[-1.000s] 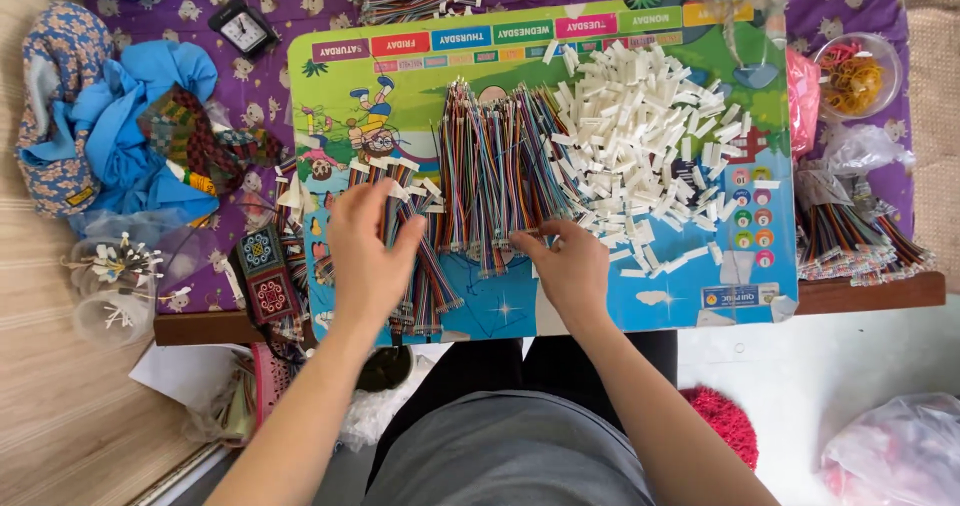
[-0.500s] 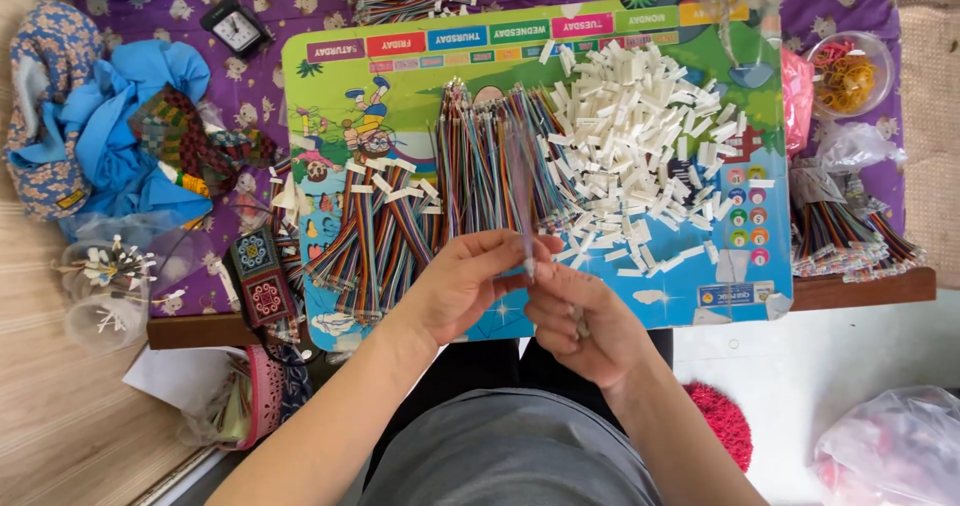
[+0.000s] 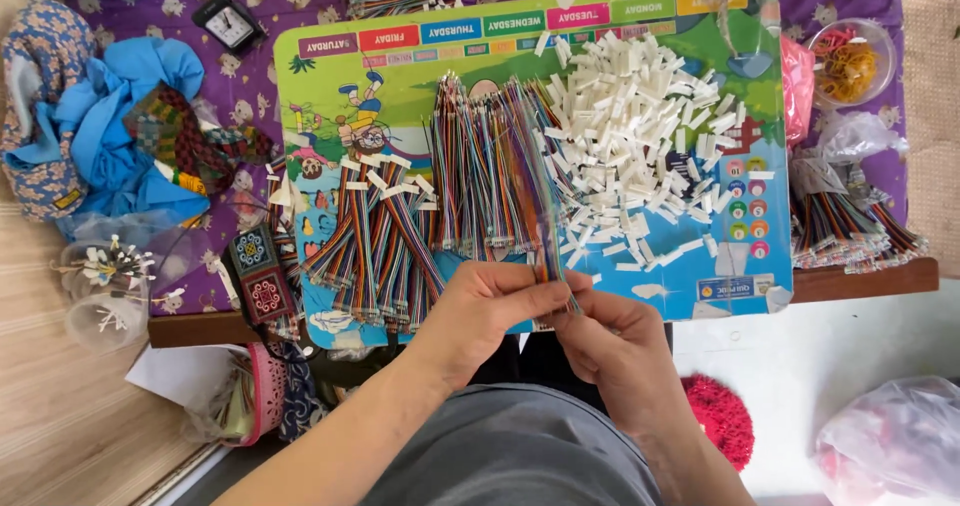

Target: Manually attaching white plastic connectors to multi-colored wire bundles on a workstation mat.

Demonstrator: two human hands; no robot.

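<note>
I saw both hands meet at lower centre — left hand (image 3: pixel 490 301) and right hand (image 3: pixel 605 336) pinched one ribbon cable (image 3: pixel 550 261), lifted off the board (image 3: pixel 330 86) — presumably for finger access to its end.

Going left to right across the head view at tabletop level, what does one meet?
Blue cloth bundle → finished ribbon cables with white ends → row of multicoloured wire bundles → heap of white connectors → pink bag → clear bowl of rubber bands.
</note>
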